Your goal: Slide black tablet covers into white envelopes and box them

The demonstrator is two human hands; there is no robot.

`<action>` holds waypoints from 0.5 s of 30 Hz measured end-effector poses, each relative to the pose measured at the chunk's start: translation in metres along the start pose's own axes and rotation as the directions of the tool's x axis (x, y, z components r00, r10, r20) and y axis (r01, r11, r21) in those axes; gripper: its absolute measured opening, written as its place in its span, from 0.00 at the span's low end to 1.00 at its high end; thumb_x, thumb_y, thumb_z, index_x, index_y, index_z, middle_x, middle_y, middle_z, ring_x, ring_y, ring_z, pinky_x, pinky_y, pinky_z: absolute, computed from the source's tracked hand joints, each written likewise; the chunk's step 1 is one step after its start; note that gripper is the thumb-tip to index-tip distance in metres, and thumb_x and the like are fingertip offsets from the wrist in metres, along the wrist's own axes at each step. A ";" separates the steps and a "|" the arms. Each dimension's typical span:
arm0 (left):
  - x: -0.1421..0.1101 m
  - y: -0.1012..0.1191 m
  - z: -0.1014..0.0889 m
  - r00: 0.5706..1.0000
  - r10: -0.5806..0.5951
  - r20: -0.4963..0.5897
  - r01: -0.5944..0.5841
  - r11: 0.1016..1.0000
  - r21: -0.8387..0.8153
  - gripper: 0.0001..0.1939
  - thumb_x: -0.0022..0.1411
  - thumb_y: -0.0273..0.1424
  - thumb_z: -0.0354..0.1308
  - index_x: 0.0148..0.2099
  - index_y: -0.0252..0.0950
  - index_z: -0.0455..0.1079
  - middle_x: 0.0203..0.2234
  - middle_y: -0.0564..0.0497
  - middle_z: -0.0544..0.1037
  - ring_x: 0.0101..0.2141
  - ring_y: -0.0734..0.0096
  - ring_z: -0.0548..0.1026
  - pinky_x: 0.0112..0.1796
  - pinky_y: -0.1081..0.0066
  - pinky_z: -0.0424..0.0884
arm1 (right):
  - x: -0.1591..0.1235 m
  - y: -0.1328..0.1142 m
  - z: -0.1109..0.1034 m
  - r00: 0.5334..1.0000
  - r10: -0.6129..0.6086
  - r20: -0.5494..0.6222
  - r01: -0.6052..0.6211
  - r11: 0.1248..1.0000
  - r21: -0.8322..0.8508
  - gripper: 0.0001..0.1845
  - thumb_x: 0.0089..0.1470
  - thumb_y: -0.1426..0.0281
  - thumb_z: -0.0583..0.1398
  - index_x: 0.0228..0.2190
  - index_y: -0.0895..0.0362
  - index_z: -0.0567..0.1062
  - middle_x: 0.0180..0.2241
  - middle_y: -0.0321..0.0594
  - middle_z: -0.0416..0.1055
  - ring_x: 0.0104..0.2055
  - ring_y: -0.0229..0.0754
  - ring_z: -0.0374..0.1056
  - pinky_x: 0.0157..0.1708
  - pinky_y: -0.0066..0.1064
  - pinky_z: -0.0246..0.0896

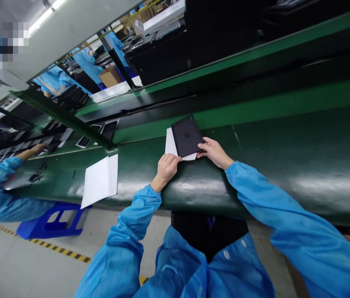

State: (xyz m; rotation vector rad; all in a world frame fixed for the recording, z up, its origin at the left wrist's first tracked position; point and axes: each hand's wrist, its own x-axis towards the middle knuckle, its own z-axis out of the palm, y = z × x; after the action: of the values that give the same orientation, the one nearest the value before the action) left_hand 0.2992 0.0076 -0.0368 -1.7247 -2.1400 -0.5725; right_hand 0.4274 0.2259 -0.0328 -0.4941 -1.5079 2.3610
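Note:
A black tablet [187,136], or a tablet case, lies over a white sheet [170,142] on the green bench. A dark round mark shows in the middle of its upper face, with a small spot near the top corner. My right hand [212,151] grips its lower right corner, thumb on top and fingers beneath. At the near left corner, my left hand [167,169] is closed in a pinch on the white sheet's edge, close against the tablet. Part of the sheet is hidden under the tablet.
White sheets [97,181] lie stacked at the bench's front edge, left of my hands. A green post [69,120] rises from the bench. Black-screened devices [109,130] lie beyond it. A co-worker's arm [3,169] reaches in at left, above a blue stool [53,221].

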 end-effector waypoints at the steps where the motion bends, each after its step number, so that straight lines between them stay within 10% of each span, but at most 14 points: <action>1: -0.004 0.002 -0.001 0.999 -0.026 0.025 0.026 1.000 0.010 0.17 0.78 0.25 0.48 0.41 0.39 0.77 0.31 0.46 0.78 0.34 0.63 0.76 0.37 0.64 0.67 | 0.000 -0.002 -0.005 0.999 -0.014 -0.036 0.014 1.000 0.004 0.12 0.53 0.68 0.71 0.37 0.53 0.75 0.30 0.37 0.76 0.29 0.40 0.74 0.27 0.33 0.80; 10: -0.002 0.016 -0.019 0.934 -0.264 0.239 0.339 0.864 -0.371 0.07 0.72 0.34 0.60 0.43 0.39 0.78 0.35 0.50 0.79 0.31 0.71 0.75 0.38 0.70 0.73 | -0.006 -0.019 -0.030 0.981 -0.067 -0.182 0.081 0.994 0.069 0.16 0.49 0.61 0.73 0.37 0.52 0.77 0.31 0.37 0.72 0.28 0.39 0.68 0.17 0.28 0.69; 15: 0.032 0.014 -0.022 0.763 -0.585 0.276 0.526 0.314 -0.790 0.20 0.66 0.50 0.66 0.43 0.38 0.73 0.23 0.56 0.72 0.19 0.79 0.64 0.22 0.75 0.60 | -0.012 -0.023 -0.024 0.998 -0.021 -0.055 0.023 0.999 0.045 0.24 0.41 0.54 0.78 0.33 0.53 0.77 0.26 0.34 0.71 0.23 0.36 0.65 0.14 0.27 0.62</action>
State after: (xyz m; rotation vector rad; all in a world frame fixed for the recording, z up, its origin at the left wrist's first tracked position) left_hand 0.3060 0.0259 -0.0012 -1.1049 -2.5872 -2.1514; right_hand 0.4503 0.2492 -0.0200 -0.5238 -1.4246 2.3403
